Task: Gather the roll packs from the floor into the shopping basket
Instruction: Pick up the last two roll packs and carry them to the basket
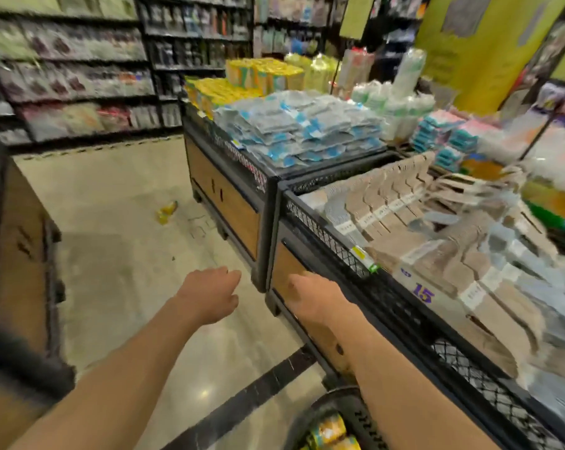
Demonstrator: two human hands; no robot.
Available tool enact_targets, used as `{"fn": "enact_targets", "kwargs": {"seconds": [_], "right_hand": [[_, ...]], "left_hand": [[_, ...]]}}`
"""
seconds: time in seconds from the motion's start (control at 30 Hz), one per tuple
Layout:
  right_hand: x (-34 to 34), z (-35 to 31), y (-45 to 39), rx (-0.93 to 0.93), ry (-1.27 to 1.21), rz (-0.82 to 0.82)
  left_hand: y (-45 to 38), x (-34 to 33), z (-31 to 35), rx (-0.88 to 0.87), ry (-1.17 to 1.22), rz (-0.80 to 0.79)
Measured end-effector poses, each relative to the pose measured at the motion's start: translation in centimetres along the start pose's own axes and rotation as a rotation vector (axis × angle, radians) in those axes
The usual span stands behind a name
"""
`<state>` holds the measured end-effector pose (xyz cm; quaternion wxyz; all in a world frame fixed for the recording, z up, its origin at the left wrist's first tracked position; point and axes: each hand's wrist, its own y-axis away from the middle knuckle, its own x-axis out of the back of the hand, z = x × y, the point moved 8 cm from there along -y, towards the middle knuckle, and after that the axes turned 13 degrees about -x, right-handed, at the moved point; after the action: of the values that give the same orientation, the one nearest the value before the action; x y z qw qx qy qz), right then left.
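- Left hand (211,295): extended forward over the floor (118,222), fingers loosely curled downward, holding nothing.
- Right hand (310,297): extended forward beside the front of the near display bin (310,228); fingers point away from the camera and are largely hidden, nothing seen in its grip.
- Roll pack (167,212): one yellow pack lies on the floor ahead, well apart from both hands, near the base of the far display bin (222,193). Motion blur hides its detail.
- Shopping basket (346,414): dark, at the bottom edge under the right forearm; yellow packs (329,431) lie inside it.
- Near bin's surface carries rows of beige carded goods (414,228) and a purple "15" price tag (422,293).
- Far bin's surface carries stacked blue-and-grey packets (307,128) and yellow packs (229,89) behind them.
- Stocked shelves (79,76) line the aisle at left.
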<state>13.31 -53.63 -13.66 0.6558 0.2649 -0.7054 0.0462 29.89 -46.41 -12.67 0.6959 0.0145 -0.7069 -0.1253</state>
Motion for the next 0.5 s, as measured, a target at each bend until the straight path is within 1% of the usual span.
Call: {"fn": "enact_targets", "kwargs": {"seconds": [0.1, 0.2, 0.37, 0.5], "right_hand": [[2.9, -5.8, -2.3, 0.074, 0.003, 0.006], [4.7, -11.4, -5.6, 0.124, 0.062, 0.010], [5.7, -20.9, -10.4, 0.193, 0.095, 0.011], [6.1, -27.1, -14.4, 0.245, 0.052, -0.002]], "left_hand": [[2.9, 2.8, -6.6, 0.115, 0.032, 0.059], [5.6, 4.1, -13.8, 0.223, 0.069, 0.100], [10.4, 3.6, -24.8, 0.385, 0.155, 0.112], [12.5, 3.1, -31.1, 0.461, 0.211, 0.116]]}}
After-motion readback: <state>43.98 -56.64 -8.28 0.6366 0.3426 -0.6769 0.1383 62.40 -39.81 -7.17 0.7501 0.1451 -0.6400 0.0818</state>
